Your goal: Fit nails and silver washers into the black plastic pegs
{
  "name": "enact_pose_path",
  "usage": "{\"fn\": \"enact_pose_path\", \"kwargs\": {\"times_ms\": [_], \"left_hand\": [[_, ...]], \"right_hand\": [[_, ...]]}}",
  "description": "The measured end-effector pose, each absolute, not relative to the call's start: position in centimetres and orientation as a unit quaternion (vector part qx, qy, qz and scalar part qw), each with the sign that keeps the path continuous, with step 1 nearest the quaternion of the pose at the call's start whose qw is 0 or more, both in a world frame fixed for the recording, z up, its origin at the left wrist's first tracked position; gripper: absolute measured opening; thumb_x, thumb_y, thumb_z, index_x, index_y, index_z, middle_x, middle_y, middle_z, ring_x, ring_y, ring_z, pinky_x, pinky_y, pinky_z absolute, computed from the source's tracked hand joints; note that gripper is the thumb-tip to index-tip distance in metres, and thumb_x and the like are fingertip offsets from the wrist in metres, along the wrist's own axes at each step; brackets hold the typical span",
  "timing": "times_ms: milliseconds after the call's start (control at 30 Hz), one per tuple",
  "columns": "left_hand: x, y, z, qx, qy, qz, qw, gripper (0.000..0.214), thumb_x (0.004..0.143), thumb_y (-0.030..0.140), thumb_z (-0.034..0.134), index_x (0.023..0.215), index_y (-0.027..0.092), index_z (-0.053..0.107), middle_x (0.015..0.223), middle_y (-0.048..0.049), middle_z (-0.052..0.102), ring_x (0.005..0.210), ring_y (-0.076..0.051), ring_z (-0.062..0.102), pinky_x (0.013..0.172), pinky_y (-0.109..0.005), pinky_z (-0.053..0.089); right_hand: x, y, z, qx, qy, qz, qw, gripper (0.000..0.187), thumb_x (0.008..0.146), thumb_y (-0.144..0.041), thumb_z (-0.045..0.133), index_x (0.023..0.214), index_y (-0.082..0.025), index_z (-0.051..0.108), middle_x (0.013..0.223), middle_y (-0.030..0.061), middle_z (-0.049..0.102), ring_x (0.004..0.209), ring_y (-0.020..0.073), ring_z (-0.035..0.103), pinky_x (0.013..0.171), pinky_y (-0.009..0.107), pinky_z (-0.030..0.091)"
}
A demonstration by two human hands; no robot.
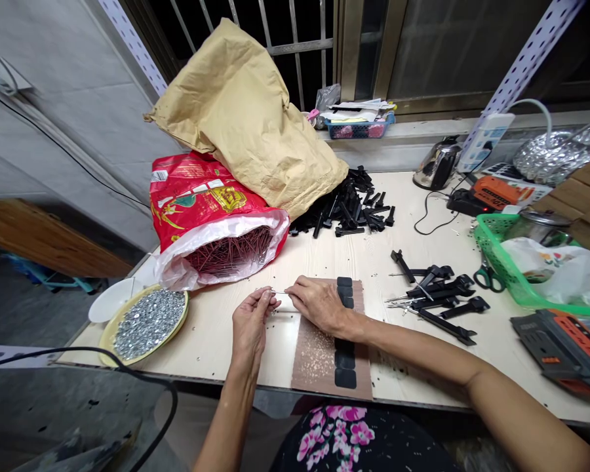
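My left hand [252, 319] and my right hand [317, 304] meet over the pale table [216, 334], each pinching one end of a thin metal pin [278, 292]. Both hands are closed in a pinch. My right wrist lies across a brown board [314, 360] that bears a row of black pads. To the left stands a yellow dish [146, 322] full of small silvery metal pieces. Behind my hands a red bag [211, 223] lies open, full of long thin pins.
A brown paper sack [246, 111] leans behind the red bag, beside a heap of black plastic parts [351, 206]. Assembled black parts [437, 298], scissors [486, 275], a green basket [516, 275] and an orange-grey tool [565, 347] lie at right. A black cable [128, 380] loops at lower left.
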State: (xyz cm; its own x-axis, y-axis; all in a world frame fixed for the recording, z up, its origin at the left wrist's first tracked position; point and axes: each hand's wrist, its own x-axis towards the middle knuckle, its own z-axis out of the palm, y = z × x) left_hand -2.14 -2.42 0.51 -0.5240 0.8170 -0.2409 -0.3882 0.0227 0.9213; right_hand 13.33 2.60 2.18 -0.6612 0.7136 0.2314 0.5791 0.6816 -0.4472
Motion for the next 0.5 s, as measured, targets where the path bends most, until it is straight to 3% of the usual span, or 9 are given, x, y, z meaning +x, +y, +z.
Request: {"fn": "enact_pose_path", "kwargs": {"times_ms": [500], "left_hand": [[-1.6,-1.8,0.0,0.226,0.601,0.617,0.454,0.046,0.05,0.036,0.084,0.084,0.01,0.067,0.066,0.0011,0.062,0.057,-0.01,0.058,0.065,-0.026,0.05]], "right_hand": [[14.2,2.3,1.3,-0.394,-0.881,0.17,0.201,0.023,0.095,-0.029,0.044,0.105,-0.023,0.063,0.096,0.0025,0.062,0.079,0.0132,0.059,0.055,0.022,0.032]]}}
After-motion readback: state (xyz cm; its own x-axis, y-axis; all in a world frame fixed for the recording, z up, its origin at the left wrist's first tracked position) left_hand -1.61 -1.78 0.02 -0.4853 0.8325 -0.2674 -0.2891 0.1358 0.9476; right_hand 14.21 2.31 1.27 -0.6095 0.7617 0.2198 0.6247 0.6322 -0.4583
